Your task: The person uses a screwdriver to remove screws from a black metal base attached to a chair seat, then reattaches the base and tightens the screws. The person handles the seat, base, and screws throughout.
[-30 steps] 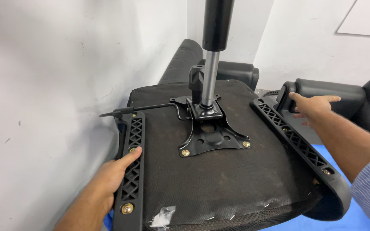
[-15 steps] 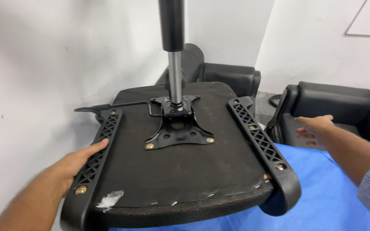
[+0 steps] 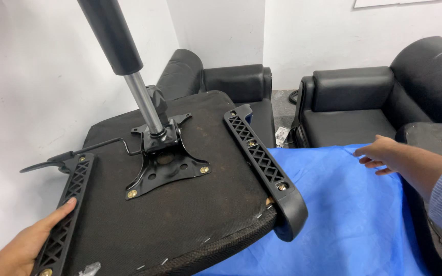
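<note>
Compared with half a second ago, the upturned black office-chair seat [image 3: 180, 204] sits more to the left and tilts up at its right edge, the right hand [image 3: 379, 155] has drifted away from the black armchair, and more blue cloth shows beneath.

Left hand [image 3: 26, 240]: enters at the lower left corner, fingers loosely curled, thumb laid along the black latticed plastic arm bracket [image 3: 67, 209] on the seat's left edge; it grips that edge, the fingers below being hidden.

Seat: underside up, resting on the blue plastic sheet [image 3: 349, 220]. A black metal mounting plate [image 3: 164, 166] with brass-coloured bolts is fixed at its centre; from it rises a silver-and-black gas-lift cylinder [image 3: 124, 56], leaning left. A thin black adjustment lever [image 3: 72, 156] projects towards the white wall [image 3: 31, 92]. A second latticed bracket [image 3: 262, 163] runs along the right edge.

Right hand: extended flat, fingers together and slightly bent, hovering over the sheet's far edge, holding nothing, well apart from the seat. Behind it stands a black leather armchair [image 3: 354, 102].
</note>
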